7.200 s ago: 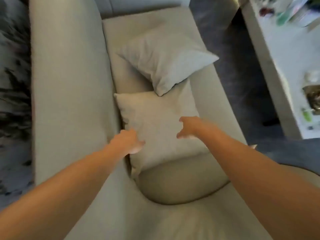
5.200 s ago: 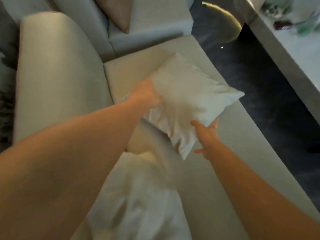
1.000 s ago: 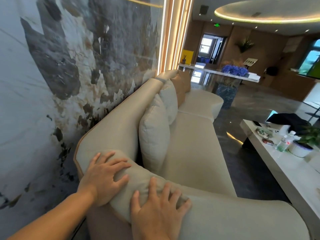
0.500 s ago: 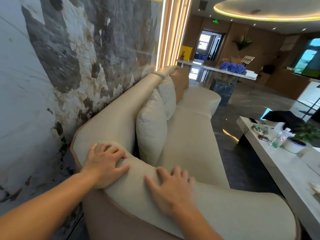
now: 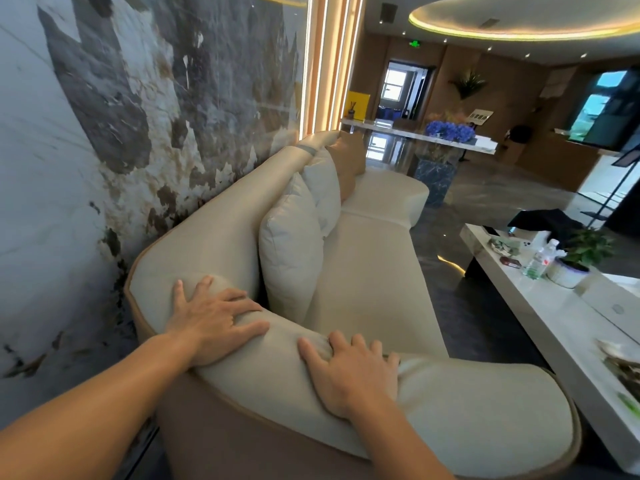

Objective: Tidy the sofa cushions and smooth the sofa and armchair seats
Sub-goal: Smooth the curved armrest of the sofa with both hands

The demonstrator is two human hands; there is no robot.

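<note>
A long cream sofa (image 5: 367, 268) runs away from me along the marble wall. Two pale cushions stand upright against its backrest: the near cushion (image 5: 291, 251) and a second cushion (image 5: 323, 192) behind it. A tan cushion (image 5: 348, 161) leans further back. My left hand (image 5: 211, 320) lies flat with fingers spread on the padded armrest (image 5: 277, 372) near the corner. My right hand (image 5: 349, 372) presses on the same armrest further right, its fingers curled over the inner edge. Neither hand holds anything.
A white low table (image 5: 561, 317) stands to the right with a water bottle (image 5: 538, 259), a potted plant (image 5: 581, 258) and a dark bag (image 5: 543, 221). Dark glossy floor lies between sofa and table. The marble wall (image 5: 104, 133) is close on the left.
Seconds ago I was handling the cushions on the seat; they now stand upright against the backrest. In the last second my right hand slid right along the armrest, then a little back.
</note>
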